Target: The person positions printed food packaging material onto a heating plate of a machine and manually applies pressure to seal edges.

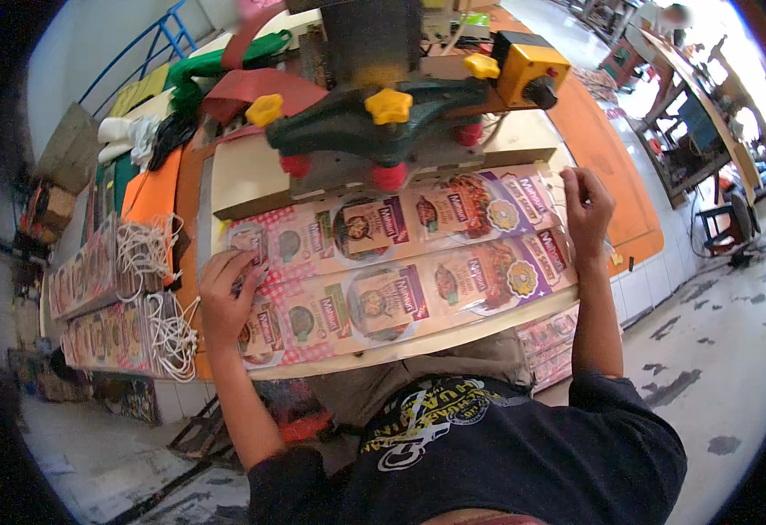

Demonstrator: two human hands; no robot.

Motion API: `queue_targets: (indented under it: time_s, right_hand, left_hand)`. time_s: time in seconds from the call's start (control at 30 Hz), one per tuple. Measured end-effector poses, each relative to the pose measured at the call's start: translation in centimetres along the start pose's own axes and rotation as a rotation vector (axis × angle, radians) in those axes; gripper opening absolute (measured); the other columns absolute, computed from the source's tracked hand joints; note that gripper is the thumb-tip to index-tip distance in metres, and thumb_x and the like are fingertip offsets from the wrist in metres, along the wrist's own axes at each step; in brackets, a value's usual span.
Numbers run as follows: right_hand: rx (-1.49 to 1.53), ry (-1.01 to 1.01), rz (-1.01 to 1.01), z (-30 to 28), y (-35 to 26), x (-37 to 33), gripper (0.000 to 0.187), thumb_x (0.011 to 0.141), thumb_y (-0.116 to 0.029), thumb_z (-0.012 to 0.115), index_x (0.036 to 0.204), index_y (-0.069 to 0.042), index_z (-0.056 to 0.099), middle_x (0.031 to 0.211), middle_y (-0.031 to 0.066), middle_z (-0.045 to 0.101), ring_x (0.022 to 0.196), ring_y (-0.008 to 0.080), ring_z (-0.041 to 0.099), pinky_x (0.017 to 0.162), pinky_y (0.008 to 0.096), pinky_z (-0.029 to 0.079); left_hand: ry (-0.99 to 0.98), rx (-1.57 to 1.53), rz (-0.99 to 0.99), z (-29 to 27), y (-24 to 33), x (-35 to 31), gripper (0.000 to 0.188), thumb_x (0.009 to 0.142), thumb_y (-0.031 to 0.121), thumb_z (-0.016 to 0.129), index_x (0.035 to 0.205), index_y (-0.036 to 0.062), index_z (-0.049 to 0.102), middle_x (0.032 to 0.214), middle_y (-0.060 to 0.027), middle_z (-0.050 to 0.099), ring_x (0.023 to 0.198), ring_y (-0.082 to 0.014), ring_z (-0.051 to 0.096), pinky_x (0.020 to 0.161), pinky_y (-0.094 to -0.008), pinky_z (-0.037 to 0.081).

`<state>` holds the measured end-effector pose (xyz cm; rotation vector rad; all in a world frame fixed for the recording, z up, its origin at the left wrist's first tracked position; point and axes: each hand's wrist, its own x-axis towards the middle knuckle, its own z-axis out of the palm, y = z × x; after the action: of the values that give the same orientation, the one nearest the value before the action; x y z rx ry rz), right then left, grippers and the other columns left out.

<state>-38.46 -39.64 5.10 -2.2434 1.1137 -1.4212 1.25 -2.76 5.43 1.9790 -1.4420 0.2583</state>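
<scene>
Two long printed plastic sheets with food pictures, pink checks and purple ends lie one behind the other on a pale board. The far sheet reaches up to the front of a dark press head with yellow star knobs and red feet. My left hand is at the left end of the sheets, its fingers closed on the edge of the near sheet. By the right end of the far sheet, my right hand is closed in a pinch. What lies between those fingertips is too small to make out.
Stacks of printed bags with white cord handles sit to the left. A yellow control box with a black knob is beside the press. More printed sheets lie below the table's front edge. A person is far off at right.
</scene>
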Motion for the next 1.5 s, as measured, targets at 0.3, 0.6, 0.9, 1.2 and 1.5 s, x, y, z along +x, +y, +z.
queue_targets:
  time_s: [0.3,0.6,0.9,1.2,1.5]
  right_hand:
    - [0.275,0.009,0.088,-1.4,1.3,0.1,0.022,0.105,-0.013,0.06,0.095,0.003,0.071,0.08,-0.0025,0.061,0.072,0.0032,0.048,0.062,0.0216,0.036]
    - [1.091,-1.397,-0.215,-5.5,-11.8,-2.1,0.026,0.103,-0.019,0.063,0.106,0.004,0.075,0.093,0.017,0.074,0.078,0.0328,0.067,0.072,0.0414,0.051]
    - [1.397,-1.626,-0.352,-0.4,-15.8,-15.2,0.039,0.108,-0.026,0.054,0.131,0.006,0.053,0.109,0.0235,0.06,0.106,0.0382,0.061,0.092,0.0448,0.047]
    - [1.408,-1.859,-0.139,-0.7,-14.7,-12.5,0.023,0.106,-0.019,0.055,0.105,0.003,0.058,0.099,0.0193,0.062,0.095,0.0351,0.062,0.084,0.0447,0.046]
    - [1.344,-1.92,-0.018,-0.2,-14.7,-15.8,0.019,0.103,-0.015,0.059,0.1,0.003,0.054,0.087,0.0121,0.059,0.085,0.0233,0.059,0.08,0.0383,0.045]
  left_hand:
    - [0.085,0.086,0.09,-0.5,-0.5,-0.1,0.015,0.093,0.011,0.069,0.086,-0.0012,0.074,0.082,-0.0146,0.071,0.08,-0.033,0.068,0.076,-0.0415,0.052]
    - [0.113,-0.179,0.173,-3.7,4.6,-2.1,0.025,0.091,0.022,0.062,0.074,0.0063,0.071,0.066,-0.0066,0.065,0.058,-0.0239,0.059,0.059,-0.0371,0.045]
    - [-0.475,-0.523,0.443,1.9,17.7,-1.2,0.018,0.085,0.02,0.079,0.097,0.0077,0.076,0.074,-0.0026,0.067,0.069,-0.019,0.067,0.069,-0.0334,0.053]
    - [-0.345,-0.321,0.362,7.6,18.7,-3.4,0.014,0.088,0.015,0.075,0.098,0.0062,0.074,0.071,-0.0046,0.059,0.068,-0.0241,0.062,0.072,-0.0376,0.051]
    - [-0.282,-0.421,0.239,8.2,20.0,-3.2,0.011,0.089,0.014,0.074,0.098,0.0071,0.074,0.073,-0.0052,0.065,0.067,-0.0247,0.064,0.066,-0.0372,0.048]
